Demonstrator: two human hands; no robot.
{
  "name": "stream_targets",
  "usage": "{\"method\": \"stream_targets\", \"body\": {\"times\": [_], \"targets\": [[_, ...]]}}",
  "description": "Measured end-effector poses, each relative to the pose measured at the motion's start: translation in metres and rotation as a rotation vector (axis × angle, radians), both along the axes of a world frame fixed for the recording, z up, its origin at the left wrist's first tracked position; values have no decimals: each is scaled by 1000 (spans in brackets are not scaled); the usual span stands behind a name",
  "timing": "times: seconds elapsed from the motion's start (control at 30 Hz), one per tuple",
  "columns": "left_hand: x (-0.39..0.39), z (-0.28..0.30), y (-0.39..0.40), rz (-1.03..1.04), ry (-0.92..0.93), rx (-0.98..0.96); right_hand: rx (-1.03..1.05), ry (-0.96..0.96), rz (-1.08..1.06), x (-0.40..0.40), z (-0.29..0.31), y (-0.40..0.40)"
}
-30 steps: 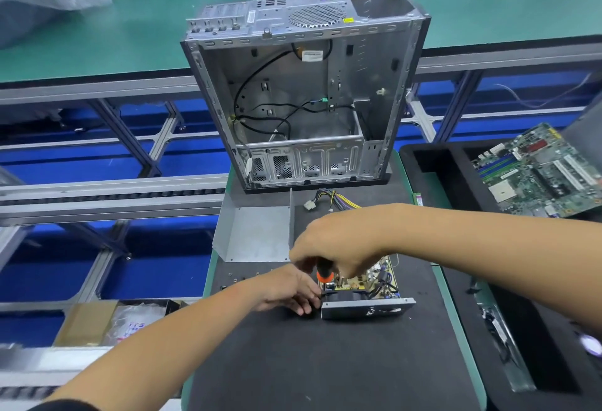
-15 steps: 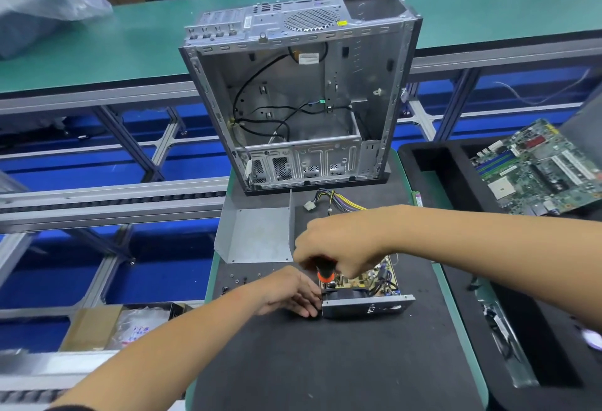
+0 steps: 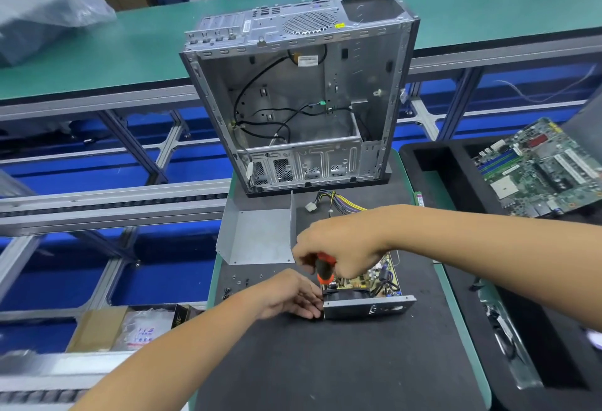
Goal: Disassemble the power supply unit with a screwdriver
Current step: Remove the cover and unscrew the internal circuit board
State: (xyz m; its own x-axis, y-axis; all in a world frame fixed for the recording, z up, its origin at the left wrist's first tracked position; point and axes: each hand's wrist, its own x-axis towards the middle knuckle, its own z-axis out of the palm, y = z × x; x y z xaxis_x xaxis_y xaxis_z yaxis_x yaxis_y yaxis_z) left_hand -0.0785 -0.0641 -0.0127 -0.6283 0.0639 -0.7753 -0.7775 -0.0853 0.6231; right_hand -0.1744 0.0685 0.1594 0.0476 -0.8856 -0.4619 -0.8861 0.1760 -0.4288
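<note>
two hands: right hand (image 3: pixel 338 247) gripping one screwdriver (image 3: pixel 324 269), left hand (image 3: pixel 290 295) flat against one power supply unit (image 3: pixel 368 293)

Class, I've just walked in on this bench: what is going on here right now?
A person is taking apart a power supply unit on a black mat. The right hand grips an orange-handled screwdriver pointed down into the unit, while the left hand steadies its left end. Its metal cover already lies off, beside an empty computer case.
</note>
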Motion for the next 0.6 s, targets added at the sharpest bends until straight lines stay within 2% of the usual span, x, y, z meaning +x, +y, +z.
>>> {"method": "stream_targets", "body": {"times": [0.07,0.2,0.4,0.5,0.53,0.6], "targets": [[0,0,1,-5,-1,-5,-14,59,-6,0,-5,0],[0,1,1,1,16,-23,-73,367,-14,1,-10,-3],[0,-2,3,17,6,-40,-75,144,46,-2,-5,-3],[0,-1,4,20,10,-43,-65,141,5,-4,-6,-2],[0,-1,4,15,16,-42,-58,211,-17,-4,-6,-2],[0,0,4,11,22,-42,-80,487,13,-2,-7,-2]]}}
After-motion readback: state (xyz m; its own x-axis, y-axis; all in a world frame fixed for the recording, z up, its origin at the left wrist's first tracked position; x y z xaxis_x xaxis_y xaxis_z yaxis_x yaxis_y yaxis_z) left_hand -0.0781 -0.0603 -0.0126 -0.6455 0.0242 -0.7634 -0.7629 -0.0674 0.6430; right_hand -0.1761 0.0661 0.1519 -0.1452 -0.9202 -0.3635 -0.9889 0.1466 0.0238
